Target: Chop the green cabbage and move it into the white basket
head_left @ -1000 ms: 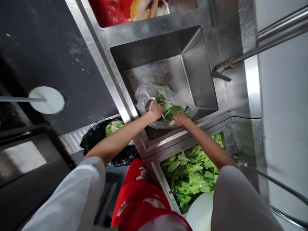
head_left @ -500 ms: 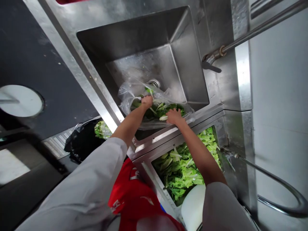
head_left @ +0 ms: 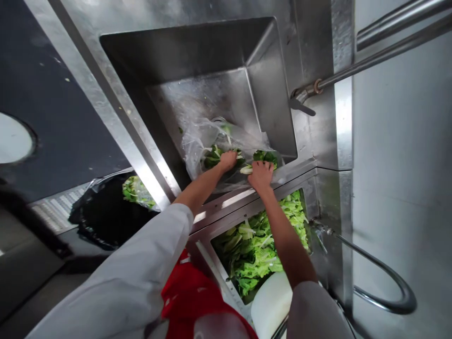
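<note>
1. I see a black bag (head_left: pixel 109 214) on the left, outside the long metal edge.
2. The deep metal sink (head_left: pixel 208 92) has its floor reaching past the clear bag (head_left: pixel 193 150), so there is room on the far side.
3. My red apron (head_left: pixel 197 287) has white marks too blurry to read.
4. My left hand (head_left: pixel 229 160) curls around green leaves (head_left: pixel 212 157) by the clear bag, near the close edge.
5. My right hand (head_left: pixel 261 174) lies over more; I cannot tell if it grips.
6. Lettuce (head_left: pixel 257 254) fills the nearer basin.
7. A tap (head_left: pixel 302 98) and pale wall (head_left: pixel 391 179) stand right.

Head-worn view, looking down, over sink (head_left: pixel 212 92)
</note>
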{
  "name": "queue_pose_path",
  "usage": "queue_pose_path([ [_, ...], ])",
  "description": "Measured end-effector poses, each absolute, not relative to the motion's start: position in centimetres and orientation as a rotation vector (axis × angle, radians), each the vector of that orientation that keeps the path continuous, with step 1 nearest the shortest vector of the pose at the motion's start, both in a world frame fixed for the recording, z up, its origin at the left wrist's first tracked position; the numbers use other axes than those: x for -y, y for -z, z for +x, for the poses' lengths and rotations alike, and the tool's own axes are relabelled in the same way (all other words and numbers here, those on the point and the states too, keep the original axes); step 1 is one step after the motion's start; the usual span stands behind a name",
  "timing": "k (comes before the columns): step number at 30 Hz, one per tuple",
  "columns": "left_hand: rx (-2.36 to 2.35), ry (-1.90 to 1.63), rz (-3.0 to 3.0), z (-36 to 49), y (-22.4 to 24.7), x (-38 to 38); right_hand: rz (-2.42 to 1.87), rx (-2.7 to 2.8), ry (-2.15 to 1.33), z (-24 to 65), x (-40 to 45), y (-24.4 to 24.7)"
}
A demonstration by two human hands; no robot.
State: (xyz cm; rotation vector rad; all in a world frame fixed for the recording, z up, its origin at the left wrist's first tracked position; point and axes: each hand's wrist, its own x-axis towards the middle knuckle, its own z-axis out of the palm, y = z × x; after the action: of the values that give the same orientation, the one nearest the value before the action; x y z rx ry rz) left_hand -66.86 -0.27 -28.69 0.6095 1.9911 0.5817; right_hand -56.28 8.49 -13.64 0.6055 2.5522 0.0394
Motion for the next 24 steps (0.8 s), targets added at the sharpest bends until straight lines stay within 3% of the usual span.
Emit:
queue_pose_path([
  [11, -2.01, -0.646, 0.577, -68.5, 31.3, 1.7, 0.71, -2.73, 0.21, -54.5, -8.6, 15.1],
  [24, -1.858, -1.026, 0.51, -71.7, 24.6, 8.1, 0.775, -2.579, 0.236, -56.0, -7.8, 12.7],
])
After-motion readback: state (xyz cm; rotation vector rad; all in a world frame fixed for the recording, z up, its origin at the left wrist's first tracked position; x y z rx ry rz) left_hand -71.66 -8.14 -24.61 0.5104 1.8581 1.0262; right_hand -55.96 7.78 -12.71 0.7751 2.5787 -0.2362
